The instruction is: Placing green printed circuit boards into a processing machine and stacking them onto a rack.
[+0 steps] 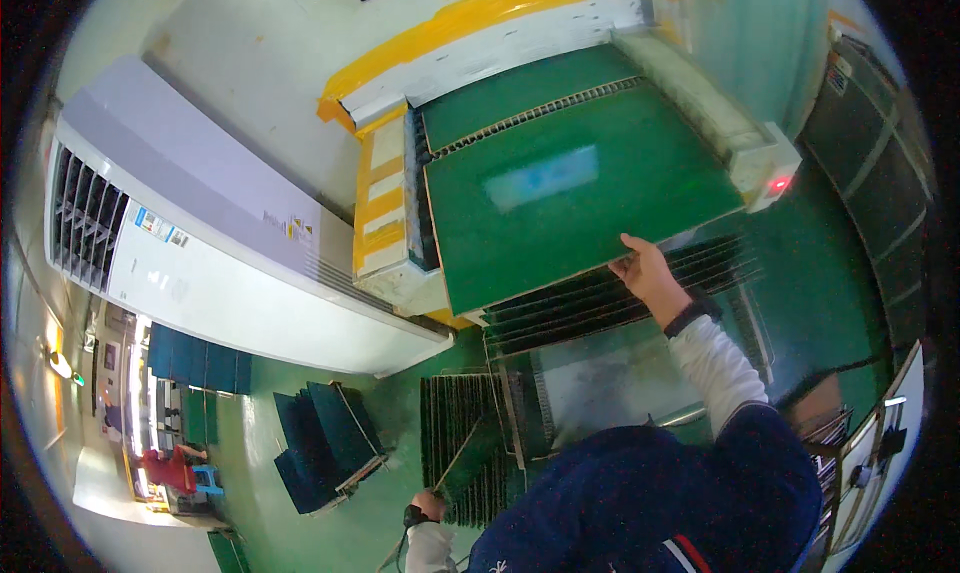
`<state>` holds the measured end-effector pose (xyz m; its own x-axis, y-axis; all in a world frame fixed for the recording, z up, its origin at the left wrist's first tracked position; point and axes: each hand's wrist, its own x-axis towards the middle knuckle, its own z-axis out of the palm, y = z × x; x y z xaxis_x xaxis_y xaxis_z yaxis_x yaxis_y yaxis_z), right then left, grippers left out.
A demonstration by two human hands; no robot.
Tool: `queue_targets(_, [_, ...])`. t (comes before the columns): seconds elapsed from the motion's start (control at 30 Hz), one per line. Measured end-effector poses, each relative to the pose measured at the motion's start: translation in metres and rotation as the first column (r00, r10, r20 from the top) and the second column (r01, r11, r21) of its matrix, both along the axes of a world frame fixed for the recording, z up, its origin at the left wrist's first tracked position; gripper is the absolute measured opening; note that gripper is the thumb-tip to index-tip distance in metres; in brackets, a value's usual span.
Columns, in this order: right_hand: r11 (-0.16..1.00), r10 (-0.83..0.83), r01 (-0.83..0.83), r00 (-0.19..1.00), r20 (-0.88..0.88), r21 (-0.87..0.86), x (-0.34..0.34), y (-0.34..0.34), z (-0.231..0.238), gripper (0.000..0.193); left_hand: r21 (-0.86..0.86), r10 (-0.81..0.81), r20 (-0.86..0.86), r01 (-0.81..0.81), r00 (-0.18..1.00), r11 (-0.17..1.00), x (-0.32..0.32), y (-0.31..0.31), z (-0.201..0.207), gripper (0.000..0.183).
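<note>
Your right hand (648, 277) pinches the glossy, flat green panel (600, 213) at the machine (690, 88)'s front edge; your left hand (428, 506)'s grip, beside the ridged rack (448, 413), I can't tell.

The panel (570, 213) lies between the conveyor's (385, 203) two side rails, the roller strip (540, 115) beyond its far edge. The right hand (648, 273) is at its near edge, toward the right. A slatted rack stands just near of the panel; left of and nearer than that, the left hand (428, 506) is beside another rack (453, 433). The air conditioner (250, 283) is left of the conveyor.
</note>
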<state>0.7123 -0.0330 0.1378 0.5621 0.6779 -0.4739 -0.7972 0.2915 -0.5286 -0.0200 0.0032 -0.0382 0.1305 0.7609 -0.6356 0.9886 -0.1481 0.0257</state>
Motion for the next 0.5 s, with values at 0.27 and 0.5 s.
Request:
queue_targets(0.27, [0.982,0.162,-0.160,0.987,0.014,-0.097,-0.020,-0.009,-0.004,0.026,0.102,-0.076,0.142,0.062,0.987,0.993,-0.019,0.007,-0.055,0.024])
queue_targets(0.5, [0.931,0.351,-0.328,0.926,0.142,-0.159,-0.089,0.000,0.025,0.036,-0.030,0.214,0.113,-0.212,0.970,0.977,-0.071,-0.019,-0.104,0.019])
